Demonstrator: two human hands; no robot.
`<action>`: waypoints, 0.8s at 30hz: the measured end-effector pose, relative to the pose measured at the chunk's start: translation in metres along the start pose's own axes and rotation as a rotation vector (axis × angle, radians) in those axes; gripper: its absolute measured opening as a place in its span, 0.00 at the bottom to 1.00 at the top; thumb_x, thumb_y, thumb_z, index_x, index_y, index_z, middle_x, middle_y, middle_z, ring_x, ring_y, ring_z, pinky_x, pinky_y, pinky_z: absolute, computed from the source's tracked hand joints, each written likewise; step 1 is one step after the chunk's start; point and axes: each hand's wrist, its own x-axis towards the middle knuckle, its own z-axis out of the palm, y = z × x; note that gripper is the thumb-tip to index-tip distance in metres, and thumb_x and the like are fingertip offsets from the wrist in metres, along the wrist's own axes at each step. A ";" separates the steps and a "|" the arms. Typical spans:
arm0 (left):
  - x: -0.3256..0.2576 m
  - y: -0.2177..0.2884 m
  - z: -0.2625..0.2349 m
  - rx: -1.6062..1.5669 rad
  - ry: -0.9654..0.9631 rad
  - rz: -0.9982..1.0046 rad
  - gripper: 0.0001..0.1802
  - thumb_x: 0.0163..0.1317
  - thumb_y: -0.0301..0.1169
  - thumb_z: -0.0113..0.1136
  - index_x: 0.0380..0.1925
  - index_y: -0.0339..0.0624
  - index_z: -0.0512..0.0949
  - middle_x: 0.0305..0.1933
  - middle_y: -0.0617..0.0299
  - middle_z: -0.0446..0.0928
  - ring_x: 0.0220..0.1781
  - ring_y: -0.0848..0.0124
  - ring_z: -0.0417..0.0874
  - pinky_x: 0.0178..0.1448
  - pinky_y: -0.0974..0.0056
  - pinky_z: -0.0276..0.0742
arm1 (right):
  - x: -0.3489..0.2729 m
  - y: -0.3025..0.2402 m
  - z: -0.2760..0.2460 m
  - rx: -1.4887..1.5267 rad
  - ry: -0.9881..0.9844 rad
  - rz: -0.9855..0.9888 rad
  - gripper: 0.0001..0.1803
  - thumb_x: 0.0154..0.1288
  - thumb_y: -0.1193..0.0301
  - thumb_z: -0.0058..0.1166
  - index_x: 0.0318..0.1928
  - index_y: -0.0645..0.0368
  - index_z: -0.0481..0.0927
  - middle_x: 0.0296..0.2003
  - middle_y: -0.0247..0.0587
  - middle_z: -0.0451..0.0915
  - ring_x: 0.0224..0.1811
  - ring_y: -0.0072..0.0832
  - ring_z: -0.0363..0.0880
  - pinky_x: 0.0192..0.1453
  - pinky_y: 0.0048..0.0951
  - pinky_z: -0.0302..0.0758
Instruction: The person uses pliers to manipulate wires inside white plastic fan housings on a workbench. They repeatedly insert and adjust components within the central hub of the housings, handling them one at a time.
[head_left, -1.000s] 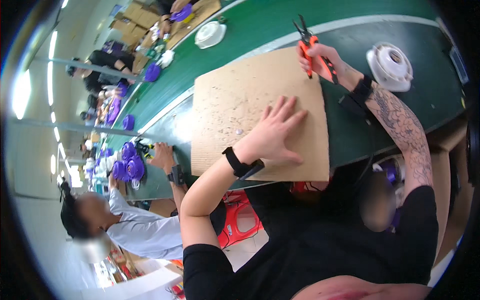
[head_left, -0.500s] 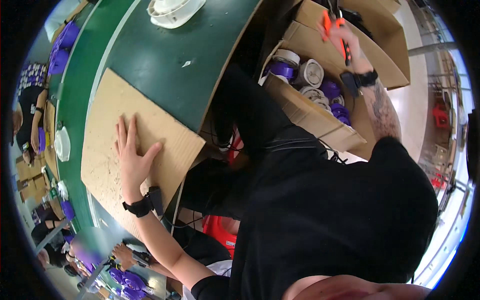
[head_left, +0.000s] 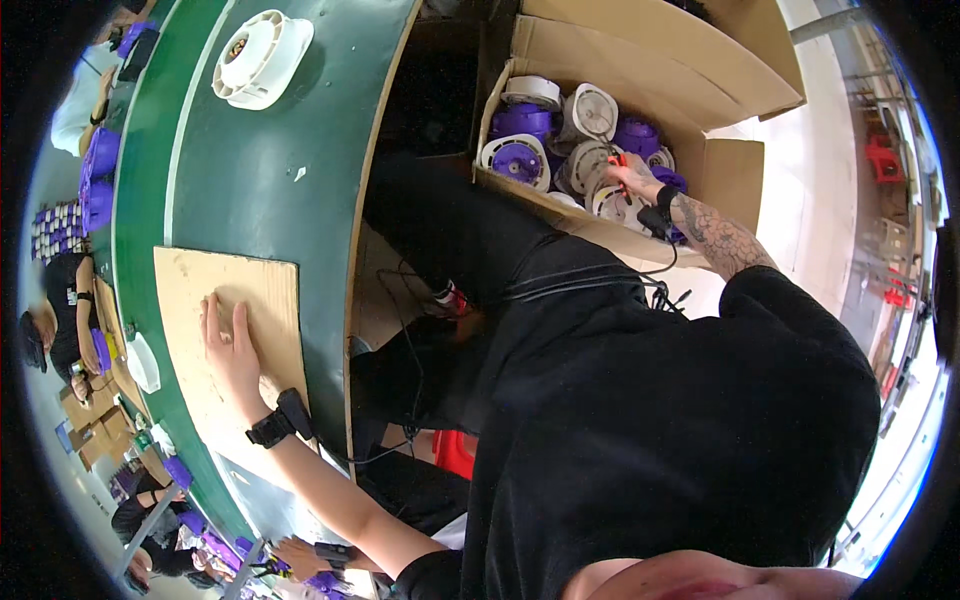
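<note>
My left hand [head_left: 232,358] lies with its fingers stretched out on a flat sheet of brown cardboard [head_left: 270,295] on the green worktable. To my right, my right hand [head_left: 640,182] reaches over an open cardboard box and is closed around orange-and-black-handled pliers [head_left: 620,162]. The tips of the pliers are among white and purple round housings, and I cannot tell whether they grip one. Near the hand lie a white housing [head_left: 594,108], a purple housing [head_left: 521,122] and a white-rimmed one with a purple centre [head_left: 516,160].
A white round housing [head_left: 262,60] stands at the table's far end. The box's wall [head_left: 735,185] is close to my right wrist. Black cables [head_left: 665,295] hang by my lap. A red stool [head_left: 453,453] is under the table edge. Across the table, other people work [head_left: 70,310].
My right hand has brought the pliers from above the box's far side down among the housings. The view has turned; my left hand still rests on the cardboard sheet.
</note>
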 end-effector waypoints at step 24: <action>-0.008 -0.014 0.012 -0.201 0.103 0.025 0.31 0.67 0.43 0.68 0.65 0.37 0.77 0.75 0.44 0.69 0.78 0.52 0.67 0.80 0.52 0.62 | -0.045 0.060 -0.056 -0.144 -0.871 -0.316 0.37 0.63 0.35 0.53 0.54 0.54 0.81 0.36 0.31 0.80 0.35 0.25 0.76 0.36 0.32 0.73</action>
